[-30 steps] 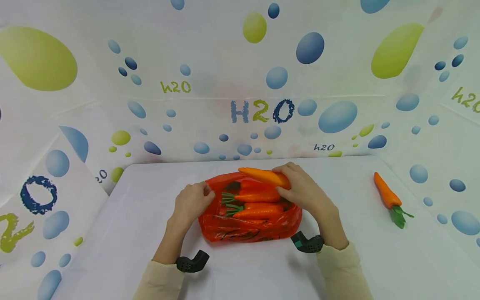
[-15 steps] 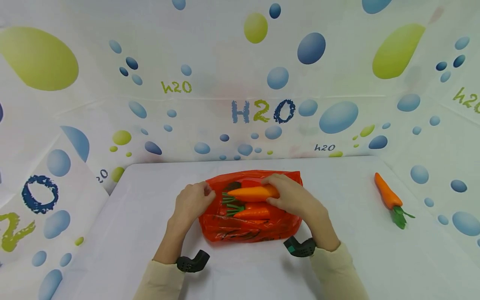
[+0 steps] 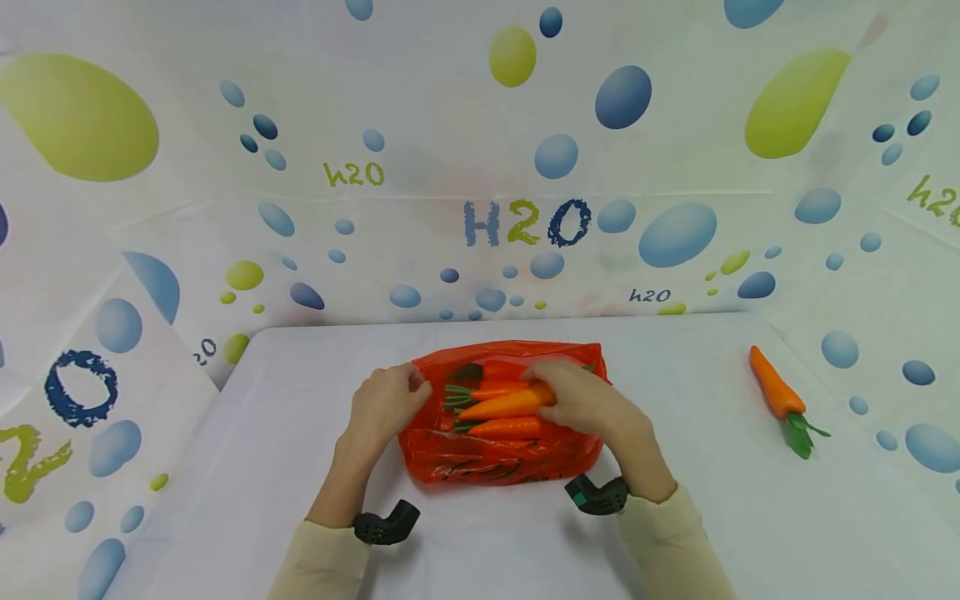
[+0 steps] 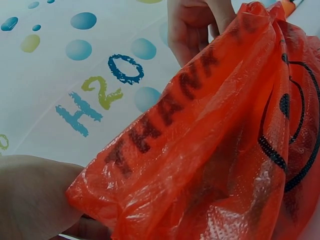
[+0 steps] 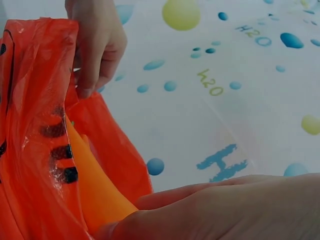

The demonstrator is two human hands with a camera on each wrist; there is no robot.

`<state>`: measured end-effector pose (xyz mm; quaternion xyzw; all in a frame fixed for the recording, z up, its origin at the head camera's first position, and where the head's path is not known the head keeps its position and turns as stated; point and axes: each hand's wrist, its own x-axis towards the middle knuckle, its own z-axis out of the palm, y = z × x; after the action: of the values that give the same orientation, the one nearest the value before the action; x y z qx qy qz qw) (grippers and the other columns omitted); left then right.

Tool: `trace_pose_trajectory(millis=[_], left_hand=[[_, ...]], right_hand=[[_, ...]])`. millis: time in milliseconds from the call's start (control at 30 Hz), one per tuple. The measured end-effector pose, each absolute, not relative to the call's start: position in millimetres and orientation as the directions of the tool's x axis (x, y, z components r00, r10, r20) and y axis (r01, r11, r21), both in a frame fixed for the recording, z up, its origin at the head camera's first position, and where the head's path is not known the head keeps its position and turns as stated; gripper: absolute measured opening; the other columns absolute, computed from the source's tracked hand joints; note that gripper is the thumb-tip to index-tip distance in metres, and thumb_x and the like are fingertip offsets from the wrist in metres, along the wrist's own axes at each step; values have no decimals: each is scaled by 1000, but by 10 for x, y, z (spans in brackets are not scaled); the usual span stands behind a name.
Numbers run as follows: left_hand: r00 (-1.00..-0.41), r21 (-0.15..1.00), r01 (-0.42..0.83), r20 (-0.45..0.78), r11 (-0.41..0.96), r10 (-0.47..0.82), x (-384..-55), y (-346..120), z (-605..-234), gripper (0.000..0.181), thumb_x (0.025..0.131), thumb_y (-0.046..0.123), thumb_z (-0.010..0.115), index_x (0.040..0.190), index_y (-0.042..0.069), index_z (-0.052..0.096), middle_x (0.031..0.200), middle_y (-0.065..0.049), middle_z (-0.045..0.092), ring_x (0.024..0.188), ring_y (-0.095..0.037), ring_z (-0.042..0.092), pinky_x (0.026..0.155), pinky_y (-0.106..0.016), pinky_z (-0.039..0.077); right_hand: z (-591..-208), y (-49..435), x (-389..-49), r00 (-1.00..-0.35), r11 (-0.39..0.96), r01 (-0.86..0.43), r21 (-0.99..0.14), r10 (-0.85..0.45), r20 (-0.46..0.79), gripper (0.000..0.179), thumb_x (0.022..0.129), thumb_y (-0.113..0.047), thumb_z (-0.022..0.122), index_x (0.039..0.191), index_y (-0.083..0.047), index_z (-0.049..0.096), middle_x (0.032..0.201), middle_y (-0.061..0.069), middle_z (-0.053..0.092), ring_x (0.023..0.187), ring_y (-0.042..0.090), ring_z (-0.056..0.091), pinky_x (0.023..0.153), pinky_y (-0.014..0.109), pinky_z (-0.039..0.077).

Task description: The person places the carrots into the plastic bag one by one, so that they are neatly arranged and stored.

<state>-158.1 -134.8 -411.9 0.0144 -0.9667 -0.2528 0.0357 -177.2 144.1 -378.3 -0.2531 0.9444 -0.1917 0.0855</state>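
A red plastic bag (image 3: pixel 491 462) lies on the table, its mouth spread wide. Inside it are carrots with green stems, such as the front carrot (image 3: pixel 506 429). My left hand (image 3: pixel 387 402) holds the bag's left rim between thumb and fingers. With my right hand (image 3: pixel 581 398) I grip the thick end of a lighter orange carrot (image 3: pixel 506 405) inside the bag's mouth, its tip pointing left. That carrot (image 5: pixel 95 175) shows behind the bag's wall in the right wrist view. In the left wrist view, printed bag plastic (image 4: pixel 210 130) covers most of the work.
A single carrot (image 3: pixel 774 383) with green leaves lies on the right side of the white table (image 3: pixel 705 400). Behind the table rises a patterned cloth backdrop (image 3: pixel 420 233). Black wrist cameras, like the left camera (image 3: pixel 386 523), sit at both cuffs.
My right hand has lowered the lighter carrot from above the bag's back rim, leftward and down among the other carrots, then slightly nearer. My left hand has stayed at the bag's rim.
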Motion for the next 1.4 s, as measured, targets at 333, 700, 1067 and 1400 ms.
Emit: trace_pose_trajectory(millis=[333, 700, 1067, 1400], left_hand=[[-997, 488, -6, 67, 873, -44, -1583, -1351, -4121, 18, 93, 22, 59, 96, 6, 67, 71, -4, 60, 64, -18, 53, 55, -25, 48], [-997, 500, -11, 59, 866, -47, -1574, -1347, -4111, 17, 93, 22, 60, 95, 7, 66, 70, -4, 59, 63, -17, 53, 54, -24, 46], [-997, 498, -2, 63, 867, -39, -1592, -1354, -4131, 18, 93, 22, 59, 96, 6, 67, 71, -4, 59, 64, -18, 53, 54, -25, 46], [-997, 489, 3, 67, 872, -34, -1586, -1348, -4122, 20, 93, 22, 59, 98, 5, 67, 73, -5, 61, 64, -18, 53, 55, -25, 47]], right_hand=[[-3769, 1450, -1767, -865, 806, -431, -407, -497, -69, 47, 89, -15, 73, 134, -12, 60, 136, 7, 60, 131, 29, 49, 111, 51, 43], [-3707, 1541, -1777, -880, 796, -415, -441, -474, -28, 50, 91, -23, 72, 138, -13, 57, 138, 7, 59, 130, 29, 52, 108, 51, 47], [-3664, 1732, -1852, -896, 796, -406, -449, -442, 25, 43, 95, -24, 66, 134, -8, 57, 131, 14, 63, 118, 33, 60, 102, 52, 51], [-3641, 1974, -1931, -930, 804, -349, -482, -361, 71, 46, 96, -28, 65, 135, -4, 56, 130, 16, 62, 119, 35, 58, 99, 53, 52]])
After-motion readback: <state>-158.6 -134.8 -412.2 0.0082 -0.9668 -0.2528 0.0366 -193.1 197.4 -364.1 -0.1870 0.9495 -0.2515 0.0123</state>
